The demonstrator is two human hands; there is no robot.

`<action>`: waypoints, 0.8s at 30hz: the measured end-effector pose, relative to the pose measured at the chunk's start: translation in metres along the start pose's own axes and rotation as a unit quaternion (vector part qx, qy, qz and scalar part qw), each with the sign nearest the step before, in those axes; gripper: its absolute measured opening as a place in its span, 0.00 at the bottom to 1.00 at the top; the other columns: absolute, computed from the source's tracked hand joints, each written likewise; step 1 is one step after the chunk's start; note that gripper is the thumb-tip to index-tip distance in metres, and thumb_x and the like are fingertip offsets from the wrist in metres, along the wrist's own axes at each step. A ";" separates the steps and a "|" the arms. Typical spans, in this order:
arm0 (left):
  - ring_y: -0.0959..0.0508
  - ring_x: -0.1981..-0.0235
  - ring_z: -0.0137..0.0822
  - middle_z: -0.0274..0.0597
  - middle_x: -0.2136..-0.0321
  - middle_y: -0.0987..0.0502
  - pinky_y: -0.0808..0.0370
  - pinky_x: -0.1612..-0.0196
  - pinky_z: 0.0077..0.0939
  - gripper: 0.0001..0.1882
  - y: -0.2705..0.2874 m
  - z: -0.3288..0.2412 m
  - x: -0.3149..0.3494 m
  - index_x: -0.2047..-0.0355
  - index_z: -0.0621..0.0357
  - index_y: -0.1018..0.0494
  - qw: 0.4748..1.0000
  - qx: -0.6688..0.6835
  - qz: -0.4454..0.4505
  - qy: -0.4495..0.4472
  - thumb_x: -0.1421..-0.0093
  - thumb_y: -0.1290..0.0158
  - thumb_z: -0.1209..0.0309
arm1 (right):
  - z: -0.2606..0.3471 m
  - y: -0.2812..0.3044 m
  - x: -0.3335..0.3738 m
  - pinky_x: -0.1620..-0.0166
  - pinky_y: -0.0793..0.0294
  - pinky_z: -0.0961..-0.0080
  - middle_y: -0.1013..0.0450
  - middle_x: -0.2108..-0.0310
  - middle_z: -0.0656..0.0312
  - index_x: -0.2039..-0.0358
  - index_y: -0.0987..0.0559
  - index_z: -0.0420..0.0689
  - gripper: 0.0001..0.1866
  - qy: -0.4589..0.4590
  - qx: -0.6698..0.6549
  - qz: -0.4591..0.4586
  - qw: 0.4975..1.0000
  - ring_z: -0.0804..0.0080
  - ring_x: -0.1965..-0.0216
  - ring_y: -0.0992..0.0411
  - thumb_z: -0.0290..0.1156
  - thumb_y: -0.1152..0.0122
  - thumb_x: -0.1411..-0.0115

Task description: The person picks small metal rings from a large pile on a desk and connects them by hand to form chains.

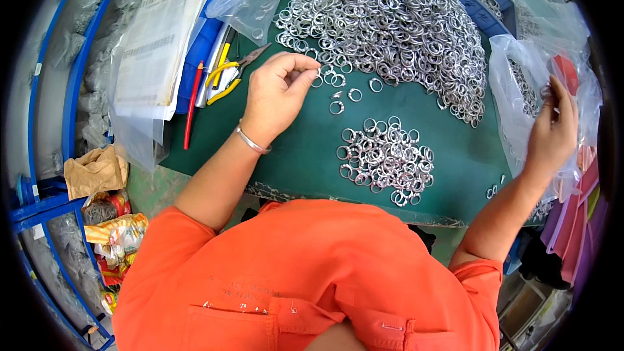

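One large ring pile (pixel 390 23) and one small ring pile (pixel 387 162) could mix if nudged. Left hand (pixel 278 90) pinches a ring (pixel 316 81); right hand (pixel 556 123), at the plastic bag (pixel 506 71), grip unclear.

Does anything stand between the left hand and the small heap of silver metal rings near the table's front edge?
Only a few loose silver metal rings lie on the green tabletop between the left hand and the small heap; nothing taller is visible there.

The left hand (pixel 279 94) is pinching thumb (pixel 303 82) against forefinger (pixel 300 62); the right hand (pixel 552 131) is reaching far out, its fingers (pixel 565 103) curling.
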State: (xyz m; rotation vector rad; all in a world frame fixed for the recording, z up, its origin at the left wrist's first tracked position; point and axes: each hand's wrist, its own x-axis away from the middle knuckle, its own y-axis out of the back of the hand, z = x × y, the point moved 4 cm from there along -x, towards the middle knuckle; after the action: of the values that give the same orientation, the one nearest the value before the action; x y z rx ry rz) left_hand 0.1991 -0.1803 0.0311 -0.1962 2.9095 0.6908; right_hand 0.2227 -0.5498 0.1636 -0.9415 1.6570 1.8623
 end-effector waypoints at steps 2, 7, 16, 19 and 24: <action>0.26 0.75 0.24 0.35 0.71 0.22 0.28 0.70 0.18 0.05 -0.005 -0.001 -0.005 0.67 0.61 0.22 0.996 -0.054 0.008 -0.067 0.46 0.41 0.77 | -0.007 -0.002 -0.006 0.54 0.28 0.74 0.25 0.59 0.55 0.55 0.22 0.43 0.19 0.022 0.052 0.037 0.998 0.63 0.56 0.26 0.13 0.46 0.47; 0.23 0.74 0.40 0.43 0.73 0.24 0.26 0.69 0.28 0.07 -0.031 -0.004 0.003 0.69 0.61 0.23 0.965 -0.181 0.096 -0.162 0.50 0.39 0.76 | 0.101 -0.060 0.031 0.57 0.27 0.67 0.27 0.62 0.54 0.60 0.21 0.41 0.19 0.087 -0.276 0.225 0.931 0.56 0.60 0.27 0.13 0.47 0.54; 0.18 0.67 0.34 0.43 0.69 0.21 0.21 0.65 0.22 0.06 -0.033 0.012 0.017 0.62 0.68 0.25 0.940 0.247 0.127 0.198 0.40 0.48 0.80 | 0.153 -0.126 0.081 0.63 0.26 0.67 0.28 0.68 0.57 0.67 0.20 0.42 0.08 0.120 -0.342 0.285 0.887 0.60 0.64 0.26 0.21 0.43 0.49; 0.18 0.69 0.35 0.46 0.68 0.21 0.21 0.66 0.22 0.08 -0.035 0.018 0.023 0.60 0.67 0.28 0.887 0.371 0.137 0.239 0.41 0.46 0.80 | 0.152 -0.123 0.082 0.66 0.27 0.76 0.25 0.70 0.59 0.66 0.21 0.40 0.07 -0.095 -0.506 0.417 0.749 0.71 0.70 0.26 0.17 0.42 0.46; 0.18 0.70 0.34 0.46 0.69 0.21 0.20 0.67 0.23 0.07 -0.040 0.010 0.025 0.62 0.66 0.28 0.846 0.437 0.166 0.258 0.40 0.46 0.79 | 0.166 -0.107 0.094 0.66 0.28 0.84 0.26 0.68 0.66 0.57 0.23 0.40 0.11 -0.209 -0.683 0.410 0.566 0.82 0.68 0.29 0.17 0.46 0.41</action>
State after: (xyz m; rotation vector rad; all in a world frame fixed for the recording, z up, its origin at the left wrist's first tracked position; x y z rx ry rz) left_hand 0.1816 -0.2134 0.0003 0.2805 3.4272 -0.8440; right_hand 0.2105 -0.3782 0.0283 0.1295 -0.1150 3.6493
